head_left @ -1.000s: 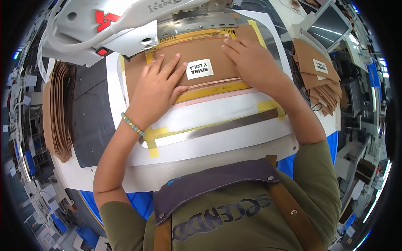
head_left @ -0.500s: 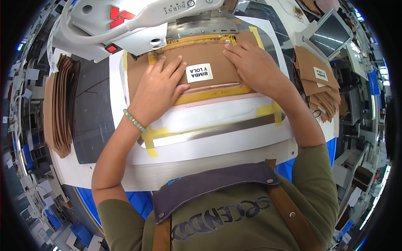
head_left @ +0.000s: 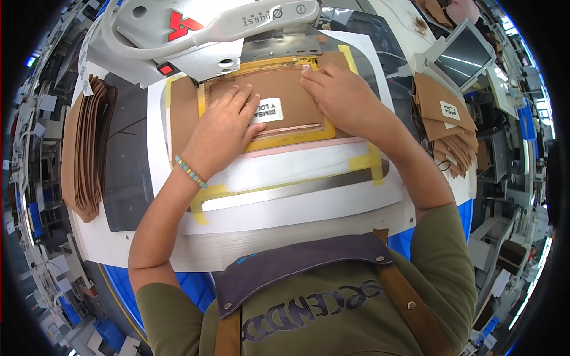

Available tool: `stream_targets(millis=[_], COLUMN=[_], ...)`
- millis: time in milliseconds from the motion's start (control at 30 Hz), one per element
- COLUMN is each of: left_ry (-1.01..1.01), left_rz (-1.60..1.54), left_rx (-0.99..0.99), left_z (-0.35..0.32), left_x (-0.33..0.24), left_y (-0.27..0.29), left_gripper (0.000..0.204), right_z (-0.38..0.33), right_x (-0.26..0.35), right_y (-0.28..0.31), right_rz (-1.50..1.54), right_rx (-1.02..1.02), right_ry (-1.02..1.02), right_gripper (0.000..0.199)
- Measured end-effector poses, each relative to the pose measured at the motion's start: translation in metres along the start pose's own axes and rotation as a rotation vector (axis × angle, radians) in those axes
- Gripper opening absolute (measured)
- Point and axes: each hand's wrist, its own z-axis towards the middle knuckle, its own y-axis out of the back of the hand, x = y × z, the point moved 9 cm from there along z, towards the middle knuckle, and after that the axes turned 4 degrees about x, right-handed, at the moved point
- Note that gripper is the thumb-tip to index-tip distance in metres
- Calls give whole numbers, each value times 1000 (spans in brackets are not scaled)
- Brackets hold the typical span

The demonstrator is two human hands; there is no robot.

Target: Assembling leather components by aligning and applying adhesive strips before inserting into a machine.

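Note:
A brown panel (head_left: 291, 80) with a white label (head_left: 272, 111) lies inside a yellow rectangular frame (head_left: 285, 142). My left hand (head_left: 219, 130) rests flat on the panel's left part, fingers spread, its fingertips and thumb covering the label's left side. My right hand (head_left: 344, 98) bends over the frame's right side. Its fingertips touch the panel near the far right corner, by a small whitish bit, and its thumb is hidden. Under the frame is a white template sheet (head_left: 279, 169) edged with yellow tape.
A white sewing machine head (head_left: 142, 41) overhangs the far left. Stacked brown pieces (head_left: 89, 148) stand at the left, and more brown labelled pieces (head_left: 448, 118) lie at the right, beside a tilted screen (head_left: 463, 56). The table's front edge (head_left: 243, 243) is near my body.
The frame, panel and white sheet have slid left and slightly toward me beneath the machine head. Both hands stay on them, the right moving left too. My left fingers cover more of the label.

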Motion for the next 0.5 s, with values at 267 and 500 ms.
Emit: stream_targets(millis=[267,500], left_ry=[-9,-5], left_rz=[-38,-27], left_rx=[-1,-11], left_z=[13,16], left_x=[-12,-15], left_y=[-11,-21], left_gripper=[53,51], right_z=[4,9], right_x=[2,12], right_y=[-10,-18], right_rz=[-9,-49], right_rx=[-25,-184], right_ry=[53,149], right_gripper=[36,15])
